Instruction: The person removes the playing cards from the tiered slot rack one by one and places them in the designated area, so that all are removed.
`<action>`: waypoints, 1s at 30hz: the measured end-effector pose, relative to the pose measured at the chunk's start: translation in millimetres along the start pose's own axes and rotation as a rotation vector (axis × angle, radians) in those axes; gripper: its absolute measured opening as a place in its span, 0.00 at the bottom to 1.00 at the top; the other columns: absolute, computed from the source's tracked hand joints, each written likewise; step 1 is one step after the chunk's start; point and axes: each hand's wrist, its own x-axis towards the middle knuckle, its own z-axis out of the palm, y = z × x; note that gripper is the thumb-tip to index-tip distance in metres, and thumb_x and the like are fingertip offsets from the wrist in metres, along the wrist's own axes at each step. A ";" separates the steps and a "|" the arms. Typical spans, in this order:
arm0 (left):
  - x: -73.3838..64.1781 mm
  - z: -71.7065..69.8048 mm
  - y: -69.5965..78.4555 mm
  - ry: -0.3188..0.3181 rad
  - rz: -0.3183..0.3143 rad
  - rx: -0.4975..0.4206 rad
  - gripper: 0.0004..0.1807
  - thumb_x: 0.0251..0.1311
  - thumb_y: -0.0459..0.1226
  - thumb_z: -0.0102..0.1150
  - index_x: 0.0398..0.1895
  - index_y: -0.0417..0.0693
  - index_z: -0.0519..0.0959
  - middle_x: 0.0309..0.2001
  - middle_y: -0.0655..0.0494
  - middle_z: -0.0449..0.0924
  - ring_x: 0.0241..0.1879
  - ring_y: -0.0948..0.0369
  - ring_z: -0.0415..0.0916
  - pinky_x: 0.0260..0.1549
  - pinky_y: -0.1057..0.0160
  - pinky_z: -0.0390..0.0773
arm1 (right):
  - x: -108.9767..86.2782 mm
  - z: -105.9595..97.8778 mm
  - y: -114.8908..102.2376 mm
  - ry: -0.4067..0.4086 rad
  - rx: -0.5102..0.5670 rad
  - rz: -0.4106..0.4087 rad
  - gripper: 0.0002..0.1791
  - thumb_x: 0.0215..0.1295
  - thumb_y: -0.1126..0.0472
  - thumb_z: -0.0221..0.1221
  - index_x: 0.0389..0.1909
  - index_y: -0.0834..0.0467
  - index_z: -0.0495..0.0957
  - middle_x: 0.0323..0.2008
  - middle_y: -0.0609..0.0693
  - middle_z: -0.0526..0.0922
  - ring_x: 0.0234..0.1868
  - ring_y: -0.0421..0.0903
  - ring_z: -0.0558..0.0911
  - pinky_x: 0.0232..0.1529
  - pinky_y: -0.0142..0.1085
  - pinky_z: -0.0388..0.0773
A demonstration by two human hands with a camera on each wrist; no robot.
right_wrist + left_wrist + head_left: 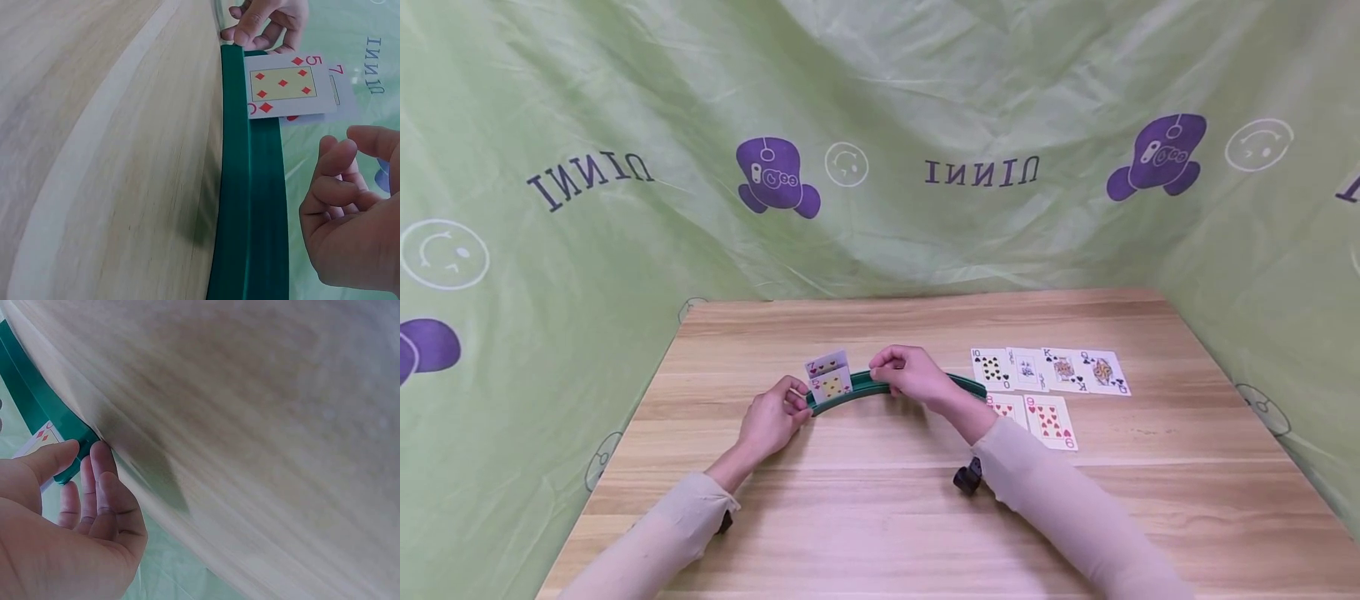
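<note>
A curved green card holder (863, 390) lies on the table. My left hand (769, 423) pinches its left end, thumb on one side and fingertips on the other, as the left wrist view shows. Upright in the holder near that end stand two playing cards: the five of diamonds (284, 94) in front, and a red seven (345, 103) behind it, partly covered. My right hand (913, 373) hovers over the middle of the holder, just right of the cards. Its fingers are loosely curled, the thumb close to the index finger, with nothing between them in the right wrist view (350, 212).
Right of the holder, a row of face-up cards holds a ten (990, 369), a jack (1027, 369), a king (1062, 369) and a queen (1103, 372). Nearer lie an eight (1009, 408), partly hidden, and a nine of hearts (1050, 422). Green cloth (880, 242) hangs around the table.
</note>
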 end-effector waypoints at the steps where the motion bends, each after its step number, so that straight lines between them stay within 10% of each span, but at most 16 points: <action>1: 0.1 -0.2 0.0 0.001 0.003 -0.001 0.15 0.54 0.32 0.71 0.43 0.49 0.76 0.34 0.56 0.85 0.32 0.61 0.85 0.38 0.56 0.80 | 0.9 1.4 -0.6 -0.001 -0.006 -0.001 0.11 0.68 0.60 0.62 0.47 0.60 0.79 0.42 0.65 0.81 0.25 0.46 0.74 0.32 0.41 0.73; 9: 0.7 -0.7 1.3 0.002 0.008 -0.010 0.15 0.53 0.32 0.71 0.42 0.50 0.77 0.33 0.57 0.85 0.32 0.62 0.85 0.39 0.55 0.80 | 8.8 12.1 -5.2 0.001 -0.003 -0.012 0.07 0.68 0.62 0.62 0.44 0.59 0.80 0.34 0.51 0.79 0.26 0.47 0.74 0.33 0.43 0.76; 30: 1.0 1.8 -1.7 0.003 -0.001 -0.008 0.15 0.53 0.32 0.71 0.42 0.50 0.77 0.34 0.57 0.85 0.33 0.61 0.86 0.40 0.54 0.79 | 18.3 28.0 -4.5 0.019 -0.012 -0.013 0.06 0.67 0.63 0.61 0.42 0.58 0.80 0.39 0.53 0.80 0.27 0.45 0.75 0.33 0.39 0.75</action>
